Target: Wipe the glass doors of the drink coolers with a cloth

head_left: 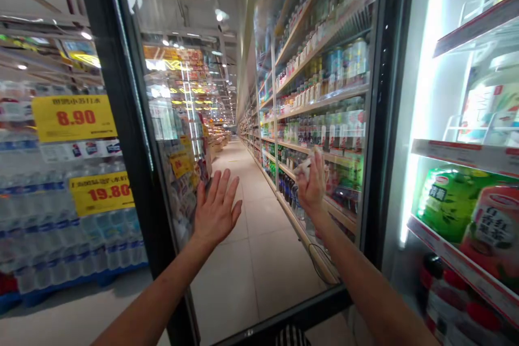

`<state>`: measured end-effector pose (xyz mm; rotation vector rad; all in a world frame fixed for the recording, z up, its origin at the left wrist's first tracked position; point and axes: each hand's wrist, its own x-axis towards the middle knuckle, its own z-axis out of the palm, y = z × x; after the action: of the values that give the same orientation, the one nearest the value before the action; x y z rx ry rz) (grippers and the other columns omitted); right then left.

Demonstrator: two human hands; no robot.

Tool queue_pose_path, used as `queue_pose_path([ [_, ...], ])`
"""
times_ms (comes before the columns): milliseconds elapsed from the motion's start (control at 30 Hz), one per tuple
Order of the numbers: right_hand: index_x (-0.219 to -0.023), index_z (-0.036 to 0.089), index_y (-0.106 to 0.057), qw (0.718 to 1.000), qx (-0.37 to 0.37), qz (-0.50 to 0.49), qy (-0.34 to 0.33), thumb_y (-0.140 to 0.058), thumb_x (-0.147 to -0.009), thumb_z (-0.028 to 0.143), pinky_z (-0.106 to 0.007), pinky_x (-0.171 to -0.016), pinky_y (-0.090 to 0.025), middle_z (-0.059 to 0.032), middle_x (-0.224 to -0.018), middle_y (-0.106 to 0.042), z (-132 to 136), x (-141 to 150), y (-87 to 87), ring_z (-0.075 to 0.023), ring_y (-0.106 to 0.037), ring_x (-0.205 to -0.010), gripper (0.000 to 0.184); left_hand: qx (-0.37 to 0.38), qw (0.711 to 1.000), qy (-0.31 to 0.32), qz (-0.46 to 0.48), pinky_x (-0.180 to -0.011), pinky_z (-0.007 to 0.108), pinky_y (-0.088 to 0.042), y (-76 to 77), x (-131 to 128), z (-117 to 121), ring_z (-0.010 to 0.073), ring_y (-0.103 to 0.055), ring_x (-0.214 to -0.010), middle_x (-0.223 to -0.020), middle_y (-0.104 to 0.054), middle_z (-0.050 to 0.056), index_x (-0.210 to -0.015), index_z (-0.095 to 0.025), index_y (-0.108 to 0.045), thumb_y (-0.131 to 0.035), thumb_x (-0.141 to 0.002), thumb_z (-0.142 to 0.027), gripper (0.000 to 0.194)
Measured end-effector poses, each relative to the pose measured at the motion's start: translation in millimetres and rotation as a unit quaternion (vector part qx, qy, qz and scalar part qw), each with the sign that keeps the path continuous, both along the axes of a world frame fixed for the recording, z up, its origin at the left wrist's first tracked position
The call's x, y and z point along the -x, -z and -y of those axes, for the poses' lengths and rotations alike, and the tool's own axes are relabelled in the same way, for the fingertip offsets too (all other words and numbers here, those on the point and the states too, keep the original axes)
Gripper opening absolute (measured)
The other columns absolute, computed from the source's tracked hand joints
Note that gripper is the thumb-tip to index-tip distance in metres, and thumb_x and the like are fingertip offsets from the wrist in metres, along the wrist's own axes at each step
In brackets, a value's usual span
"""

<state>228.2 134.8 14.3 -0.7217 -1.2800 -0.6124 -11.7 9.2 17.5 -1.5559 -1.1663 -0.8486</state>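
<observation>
My left hand [214, 208] is open with its fingers spread, the palm flat against the glass of a cooler door [259, 259] that stands swung open in front of me. My right hand [311, 181] is closed around a small crumpled white cloth or tissue [305, 166] and presses it on the same glass pane, further right. The door's black frame [121, 135] runs down the left side and along the bottom. Through the glass I see a long store aisle.
The open cooler [466, 151] on the right holds lit shelves with large green and red drink bottles [470, 211]. At left stand stacked water-bottle packs with yellow price signs [73, 117]. Beyond the glass, bottle shelves [320, 102] line the right of a tiled aisle.
</observation>
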Motion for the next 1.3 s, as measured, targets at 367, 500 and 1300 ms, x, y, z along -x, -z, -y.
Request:
queue_pose_path([
  [367,-0.130,0.008,-0.039,0.976,0.036,-0.213,0.013,-0.030,-0.088,0.034,-0.052,-0.105,-0.026,-0.0208,-0.137,-0.038,-31,-45,-27.6,-0.0258,-0.031,-0.131,0.050,-0.001,1.000,0.000,0.001,-0.110,0.047,-0.008,-0.4,-1,1,0.0225,-0.020,-0.135,-0.142,-0.031,0.010,-0.139,-0.024,-0.021,-0.052,-0.081,-0.032,0.067],
  [500,-0.132,0.017,-0.037,0.996,-0.023,0.083,-0.020,-0.039,-0.085,0.032,-0.047,-0.108,-0.024,-0.0129,-0.138,-0.039,-7,-9,-24.5,-0.0216,-0.027,-0.134,0.049,-0.001,1.000,0.006,0.004,-0.110,0.047,-0.008,-0.8,0,0,0.0229,-0.021,-0.135,-0.142,-0.031,0.010,-0.140,-0.024,-0.020,-0.052,-0.081,-0.034,0.068],
  [1300,-0.136,0.016,-0.030,1.000,-0.023,-0.016,-0.001,-0.033,-0.087,0.030,-0.049,-0.106,-0.023,-0.0143,-0.140,-0.036,10,25,-73.2,-0.0226,-0.025,-0.134,0.051,0.007,1.000,0.005,-0.002,-0.109,0.047,-0.011,-3.3,-1,7,0.0242,-0.024,-0.134,-0.139,-0.036,0.011,-0.133,-0.020,-0.038,-0.050,-0.082,-0.032,0.054],
])
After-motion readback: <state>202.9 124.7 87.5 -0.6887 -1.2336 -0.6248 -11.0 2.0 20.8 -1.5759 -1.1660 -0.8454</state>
